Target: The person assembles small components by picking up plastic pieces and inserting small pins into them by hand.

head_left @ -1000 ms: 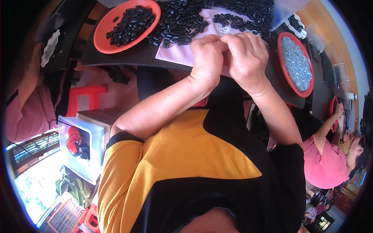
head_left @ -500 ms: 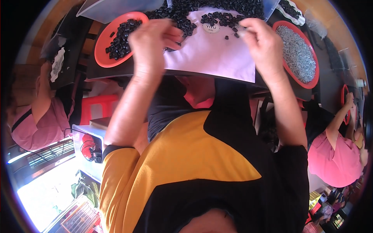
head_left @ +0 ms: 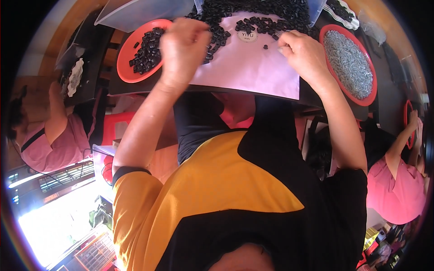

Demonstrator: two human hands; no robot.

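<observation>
My left hand [head_left: 184,50], slightly blurred with its fingers curled in, hovers between an orange-red bowl [head_left: 124,73] and a heap of small black plastic pieces [head_left: 219,35]. More black pieces [head_left: 149,52] lie in that bowl. Over the right part of a pale pink sheet [head_left: 246,67], my right hand [head_left: 305,53] has thumb and fingers pinched together. Whatever either hand holds is too hidden to make out. One loose black piece [head_left: 266,47] lies on the sheet, left of my right fingertips. A row of black pieces [head_left: 262,24] spreads just beyond it.
To the right stands an orange-red tray [head_left: 374,86] filled with small silvery metal pieces [head_left: 347,63]. A translucent plastic bin [head_left: 144,13] edges the far side. A white dish [head_left: 354,23] holds more black pieces. People in pink [head_left: 393,189] sit on both sides.
My left hand has gone from spread, blurred fingers to curled ones, shifting slightly right. My right fingers have drawn together. The view has shifted slightly, so the table appears a little lower and farther right.
</observation>
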